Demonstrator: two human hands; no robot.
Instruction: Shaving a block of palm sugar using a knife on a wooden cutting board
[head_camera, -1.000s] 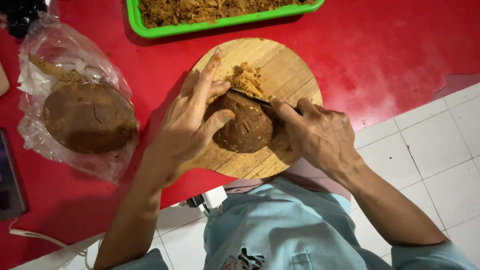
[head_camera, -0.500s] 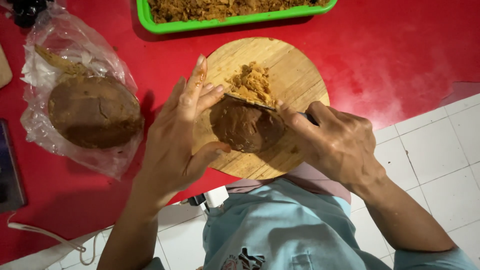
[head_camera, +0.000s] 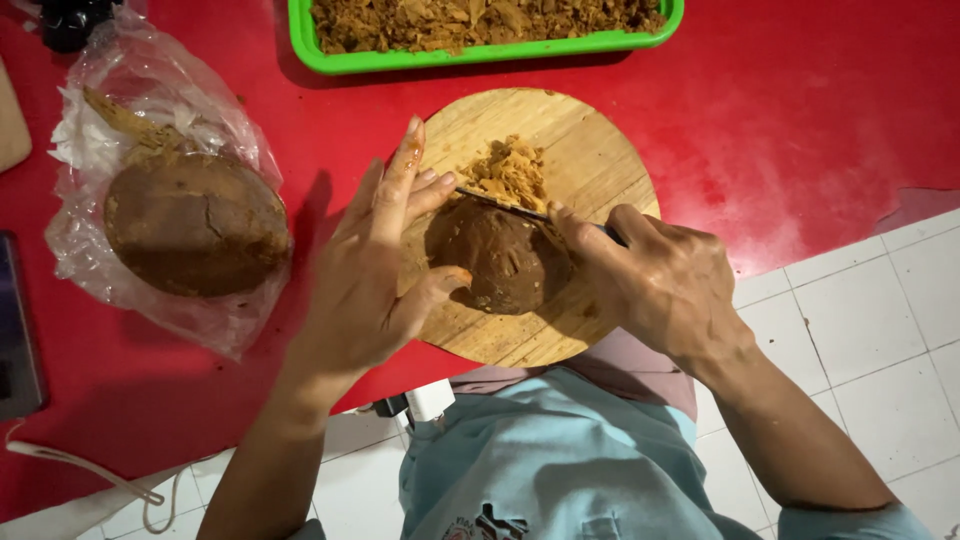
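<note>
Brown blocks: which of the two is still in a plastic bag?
The larger block at the left on the red table; the smaller block lies bare on the round wooden board.
</note>
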